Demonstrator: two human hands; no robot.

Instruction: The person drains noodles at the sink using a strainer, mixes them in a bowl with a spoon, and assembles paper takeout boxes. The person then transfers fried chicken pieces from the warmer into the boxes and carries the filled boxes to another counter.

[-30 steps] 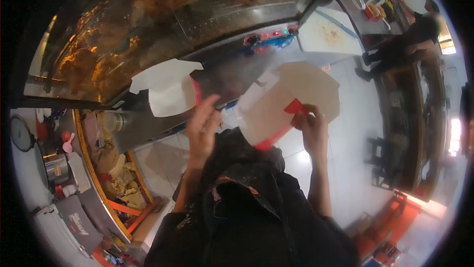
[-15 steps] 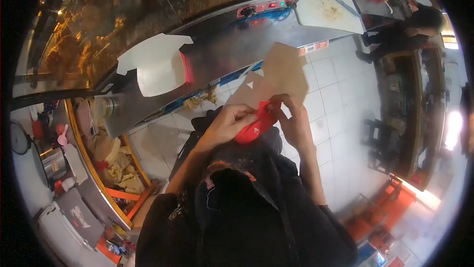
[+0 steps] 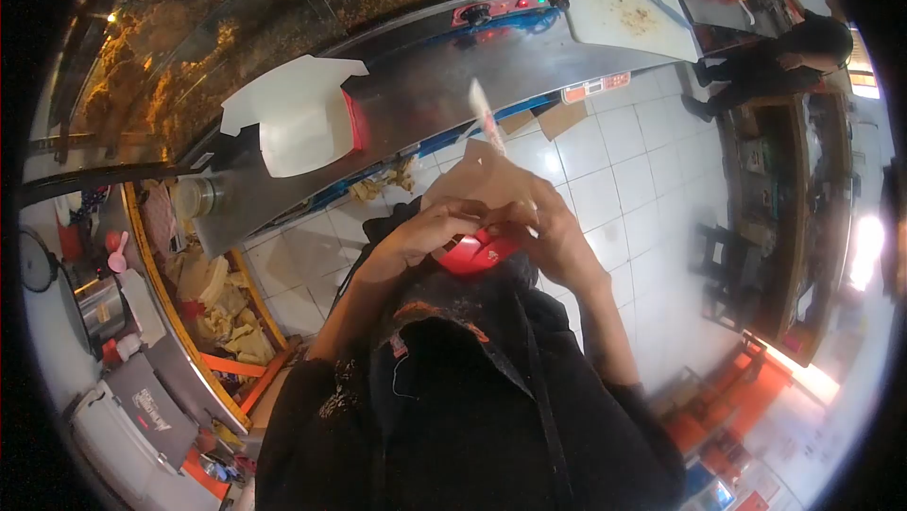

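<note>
Close to my body, a partly folded cardboard food box is held between both hands, its red printed side facing me and tan-looking flaps standing up beyond my fingers. My left hand has its fingers closed on the box's left edge. On the opposite edge my right hand pinches the card, its fingertips close to the left ones. The fingers hide part of the fold. Ahead to the left, an open box with a white inside and a red side rests on the metal counter.
A glass case with fried-looking food stands behind the counter. At the far right end lies a white cutting board with crumbs. A glass jar sits at the counter's left end. Another person stands at the upper right.
The box has been folded further: its long flap has swung down and away, and my hands have come closer together. The right hand has moved slightly inward. The open box has stayed put.
</note>
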